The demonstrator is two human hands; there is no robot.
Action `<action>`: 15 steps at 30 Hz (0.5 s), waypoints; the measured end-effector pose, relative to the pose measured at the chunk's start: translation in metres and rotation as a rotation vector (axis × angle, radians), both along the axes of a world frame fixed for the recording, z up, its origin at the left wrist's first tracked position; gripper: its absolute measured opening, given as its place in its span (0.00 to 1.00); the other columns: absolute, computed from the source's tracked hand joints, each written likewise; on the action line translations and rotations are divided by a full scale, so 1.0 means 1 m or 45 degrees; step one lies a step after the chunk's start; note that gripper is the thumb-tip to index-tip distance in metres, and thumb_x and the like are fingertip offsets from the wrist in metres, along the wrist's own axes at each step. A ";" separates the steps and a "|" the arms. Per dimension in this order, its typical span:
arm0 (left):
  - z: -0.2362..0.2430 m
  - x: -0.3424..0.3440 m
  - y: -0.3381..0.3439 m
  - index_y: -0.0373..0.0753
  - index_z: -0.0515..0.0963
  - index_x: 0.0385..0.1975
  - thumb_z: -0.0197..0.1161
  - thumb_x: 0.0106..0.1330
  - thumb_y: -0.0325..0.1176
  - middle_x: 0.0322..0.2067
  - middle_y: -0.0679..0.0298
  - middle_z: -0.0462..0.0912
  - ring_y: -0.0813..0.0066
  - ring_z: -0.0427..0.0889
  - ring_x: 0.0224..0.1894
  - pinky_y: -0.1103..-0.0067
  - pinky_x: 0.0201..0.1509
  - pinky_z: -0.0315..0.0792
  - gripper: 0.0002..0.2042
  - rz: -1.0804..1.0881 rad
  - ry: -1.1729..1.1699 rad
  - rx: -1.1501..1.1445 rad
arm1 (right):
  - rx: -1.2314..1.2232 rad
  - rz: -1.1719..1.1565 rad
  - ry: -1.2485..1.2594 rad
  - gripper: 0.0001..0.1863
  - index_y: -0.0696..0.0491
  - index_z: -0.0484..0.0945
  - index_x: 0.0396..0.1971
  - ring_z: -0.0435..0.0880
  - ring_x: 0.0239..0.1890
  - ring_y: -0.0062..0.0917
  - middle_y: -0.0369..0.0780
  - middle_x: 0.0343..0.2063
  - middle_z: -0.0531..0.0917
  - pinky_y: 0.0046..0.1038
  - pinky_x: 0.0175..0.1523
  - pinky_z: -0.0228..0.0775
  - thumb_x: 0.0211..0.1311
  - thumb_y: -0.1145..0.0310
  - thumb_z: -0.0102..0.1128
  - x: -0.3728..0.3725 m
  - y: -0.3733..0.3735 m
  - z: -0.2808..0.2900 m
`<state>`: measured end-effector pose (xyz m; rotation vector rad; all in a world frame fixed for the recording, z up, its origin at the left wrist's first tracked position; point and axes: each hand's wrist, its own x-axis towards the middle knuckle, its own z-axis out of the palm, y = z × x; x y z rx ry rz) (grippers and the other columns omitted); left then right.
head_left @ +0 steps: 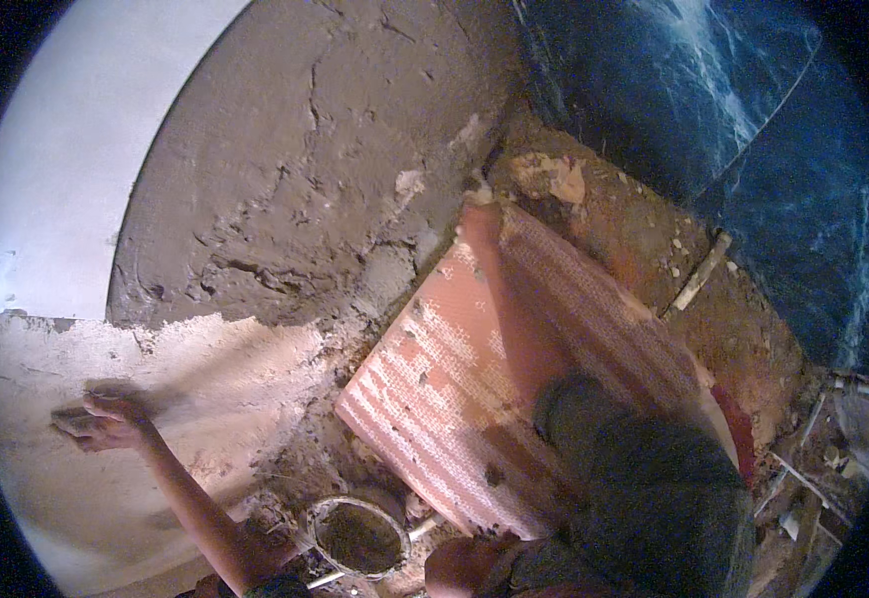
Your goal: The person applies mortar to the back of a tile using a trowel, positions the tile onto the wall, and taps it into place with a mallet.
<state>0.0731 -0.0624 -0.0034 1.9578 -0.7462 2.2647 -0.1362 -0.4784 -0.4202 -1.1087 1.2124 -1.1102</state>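
My left hand [115, 424] is at the bare lower wall on the left, its forearm coming up from the lower edge. Its fingers are bent round a small, flat, greyish piece [68, 419] whose kind I cannot make out. Above it, thick wet brown mortar [285, 149] covers the wall, with cracks and ridges. Below and right of my left arm stands a round bucket [359, 536] with a pale rim and dark contents. Rounded bare skin shows at the lower edge by a dark sleeve or trouser leg; I cannot tell whether it is my right hand.
A pink patterned sheet [434, 369] lies against the wall's foot, partly under dark clothing [654, 478]. Blue marbled panels [763, 130] rise at the right. A short stick [701, 274] and rubble lie on the earthy ground, with thin strips [813, 488] at far right.
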 end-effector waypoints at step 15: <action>-0.005 -0.003 0.011 0.33 0.59 0.63 0.33 0.69 0.57 0.64 0.47 0.57 0.52 0.55 0.66 0.60 0.64 0.52 0.34 0.005 0.095 -0.044 | -0.599 -0.077 0.686 0.23 0.56 0.69 0.49 0.81 0.28 0.35 0.43 0.24 0.81 0.41 0.34 0.71 0.62 0.56 0.56 0.010 -0.002 0.004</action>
